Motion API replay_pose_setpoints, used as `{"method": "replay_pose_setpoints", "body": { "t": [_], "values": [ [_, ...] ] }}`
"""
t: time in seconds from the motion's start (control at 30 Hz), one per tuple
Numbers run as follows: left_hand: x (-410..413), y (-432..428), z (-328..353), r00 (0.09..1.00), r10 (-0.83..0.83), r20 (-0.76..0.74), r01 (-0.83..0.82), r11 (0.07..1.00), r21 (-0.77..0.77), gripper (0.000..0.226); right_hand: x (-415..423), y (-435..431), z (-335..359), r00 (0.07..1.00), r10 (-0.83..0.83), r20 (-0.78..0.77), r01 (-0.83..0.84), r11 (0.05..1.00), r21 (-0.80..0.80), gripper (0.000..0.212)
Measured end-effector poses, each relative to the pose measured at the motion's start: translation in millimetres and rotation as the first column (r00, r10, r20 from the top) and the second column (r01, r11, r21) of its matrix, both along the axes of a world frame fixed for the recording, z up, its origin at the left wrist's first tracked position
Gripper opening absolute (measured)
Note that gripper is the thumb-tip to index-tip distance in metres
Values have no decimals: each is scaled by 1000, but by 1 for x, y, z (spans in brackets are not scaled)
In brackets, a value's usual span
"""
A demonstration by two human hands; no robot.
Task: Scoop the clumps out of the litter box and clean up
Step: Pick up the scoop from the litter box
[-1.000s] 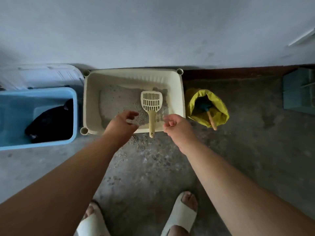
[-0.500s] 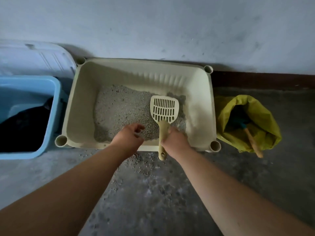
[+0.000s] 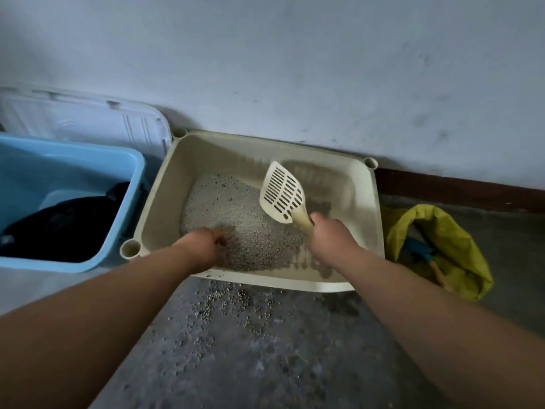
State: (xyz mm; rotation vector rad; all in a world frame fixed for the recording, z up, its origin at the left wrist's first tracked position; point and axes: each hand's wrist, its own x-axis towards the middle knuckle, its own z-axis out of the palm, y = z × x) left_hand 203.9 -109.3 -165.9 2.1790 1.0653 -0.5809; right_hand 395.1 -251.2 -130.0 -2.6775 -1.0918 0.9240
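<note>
Head camera shows right hand [image 3: 331, 241] clenched on cream slotted plastic scoop [image 3: 281, 193] above beige plastic litter box [image 3: 365, 208], left hand [image 3: 206, 245] curled, grasp unclear; hasty flicks could scatter grey litter [image 3: 224, 208] onto the floor [image 3: 265, 349].

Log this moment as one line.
right hand grips scoop over litter | left hand low in litter box | granules spilled on floor
</note>
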Motion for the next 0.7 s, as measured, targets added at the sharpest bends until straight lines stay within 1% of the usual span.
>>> {"method": "replay_pose_setpoints", "body": {
  "t": [0.07,0.13,0.2,0.27,0.33,0.47,0.57,0.6,0.63,0.67,0.7],
  "values": [
    [-4,-6,-1,998,-45,-33,45,999,5,38,-5,9,2,974,159,161,-163,987,7,47],
    [-6,-11,-1,992,-116,-59,117,993,22,42,-17,19,3,915,317,250,-323,946,-16,53],
    [-4,-14,-2,983,-168,-72,170,985,27,45,-23,25,3,833,451,321,-454,888,-68,59],
    [-2,-13,-2,974,-204,-98,207,978,17,45,-25,25,4,713,561,420,-557,818,-147,62],
    [-1,-13,-2,970,-213,-116,213,977,-11,45,-18,20,7,618,612,494,-608,770,-193,58],
    [2,-9,1,957,-266,-118,264,964,-31,43,4,1,26,550,636,541,-605,750,-266,52],
    [3,-8,5,958,-259,-119,257,966,-34,46,20,-7,39,478,669,569,-575,728,-373,46],
    [4,-8,8,962,-248,-110,245,969,-39,46,23,-9,42,468,669,577,-551,732,-401,44],
    [5,-8,11,966,-239,-99,236,971,-42,46,26,-10,45,485,651,584,-517,752,-409,44],
    [7,-8,14,967,-238,-87,236,971,-38,46,28,-10,49,547,599,585,-472,798,-375,47],
    [9,-6,19,969,-235,-72,234,972,-29,46,29,-7,54,643,510,571,-415,859,-299,49]
  ]
}}
